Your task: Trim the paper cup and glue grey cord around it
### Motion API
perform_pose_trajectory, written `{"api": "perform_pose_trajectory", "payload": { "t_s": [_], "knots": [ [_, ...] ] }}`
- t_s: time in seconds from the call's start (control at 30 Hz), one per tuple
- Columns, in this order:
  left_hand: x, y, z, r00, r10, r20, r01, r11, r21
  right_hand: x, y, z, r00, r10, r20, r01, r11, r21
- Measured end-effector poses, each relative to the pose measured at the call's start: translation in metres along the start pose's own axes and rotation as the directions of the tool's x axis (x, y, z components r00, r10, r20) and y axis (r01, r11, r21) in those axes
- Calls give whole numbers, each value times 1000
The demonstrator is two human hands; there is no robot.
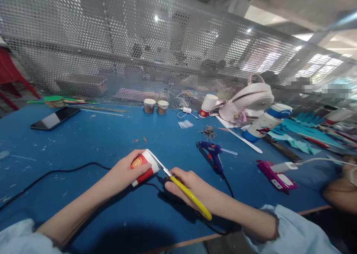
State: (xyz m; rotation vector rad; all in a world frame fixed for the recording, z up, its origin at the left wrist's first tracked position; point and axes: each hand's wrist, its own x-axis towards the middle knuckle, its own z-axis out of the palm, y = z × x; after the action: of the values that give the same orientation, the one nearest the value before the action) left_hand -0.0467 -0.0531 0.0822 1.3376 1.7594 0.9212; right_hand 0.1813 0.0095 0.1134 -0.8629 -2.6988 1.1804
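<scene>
My left hand (133, 167) grips a red and white paper cup (145, 176) with a yellow emblem, tilted on its side above the table. In my right hand (189, 187) is a pair of scissors (185, 190) with yellow handles. Their blades meet the cup's white rim at its upper right; whether they have cut into it is too fine to tell. Parts of my right fingers are hidden behind the handles. A blue glue gun (213, 151) with a clear glue stick lies just beyond my right hand.
On the blue table (92, 146) lie a phone (55, 118), two small brown cups (156, 107), stacked paper cups (208, 105), a white bag (248, 99), a bottle (266, 124) and a magenta power strip (277, 176). Black cord (55, 175) crosses the table. Another person's arm (341, 190) rests at right.
</scene>
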Motion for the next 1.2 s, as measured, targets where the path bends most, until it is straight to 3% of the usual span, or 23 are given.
{"api": "perform_pose_trajectory", "payload": {
  "t_s": [0.4,0.53,0.63,0.73,0.9,1.2],
  "knots": [
    [0,1,2,997,7,-81,-2,998,58,2,2,1,999,20,26,-22,998,62],
    [2,2,0,994,-55,-98,42,990,-135,-2,3,1,1000,14,21,-15,999,44],
    [2,3,-2,993,-117,6,114,960,-256,-5,3,2,1000,2,9,-2,1000,3],
    [0,1,-1,996,-75,48,84,976,-202,-4,3,3,1000,-10,-10,10,1000,-20],
    [1,-3,1,1000,19,-25,-21,997,-75,0,0,1,1000,-15,-13,15,1000,-4],
    [3,-5,1,999,26,-33,-25,999,29,0,4,4,999,19,28,-20,999,34]
  ]
}}
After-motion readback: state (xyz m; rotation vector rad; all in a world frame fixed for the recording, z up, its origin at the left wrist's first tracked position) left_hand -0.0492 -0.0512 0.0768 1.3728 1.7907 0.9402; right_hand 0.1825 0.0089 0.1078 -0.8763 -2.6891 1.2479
